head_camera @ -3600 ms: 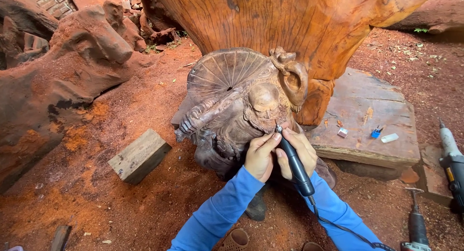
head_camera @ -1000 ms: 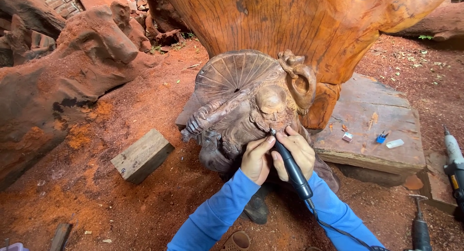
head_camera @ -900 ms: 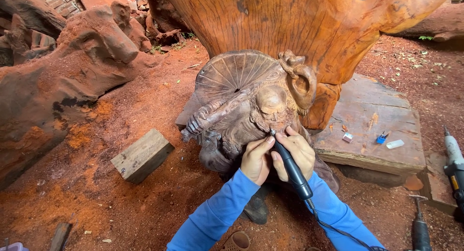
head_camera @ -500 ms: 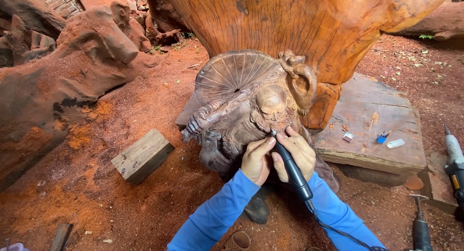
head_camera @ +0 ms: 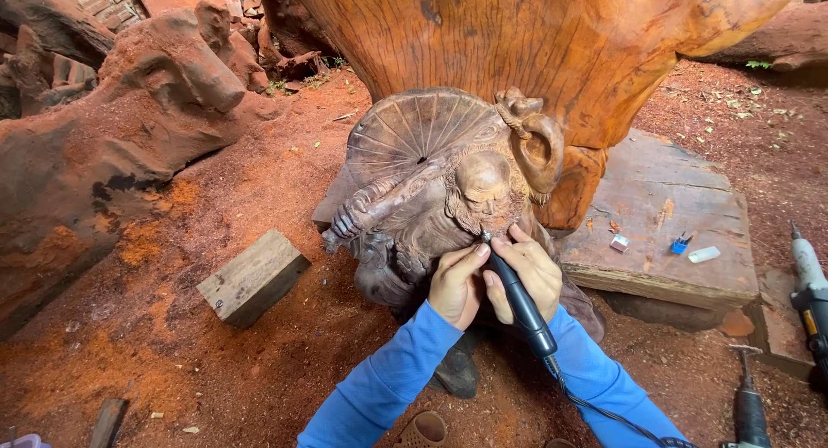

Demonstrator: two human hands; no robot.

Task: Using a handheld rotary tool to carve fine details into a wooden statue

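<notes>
Red sawdust covers the ground, with a rough reddish log at far left and a loose wooden block lying near the carved wooden figure. My left hand is curled closed against the figure's chest, steadying the black rotary tool; my right hand grips that tool like a pen, its tip touching the beard just under the face. I judge the bit could skid across fine detail if either hand slips on the dust, and the trailing cord could tug the tool. To the right, a flat slab carries small bits, and two more power tools lie on the ground.
</notes>
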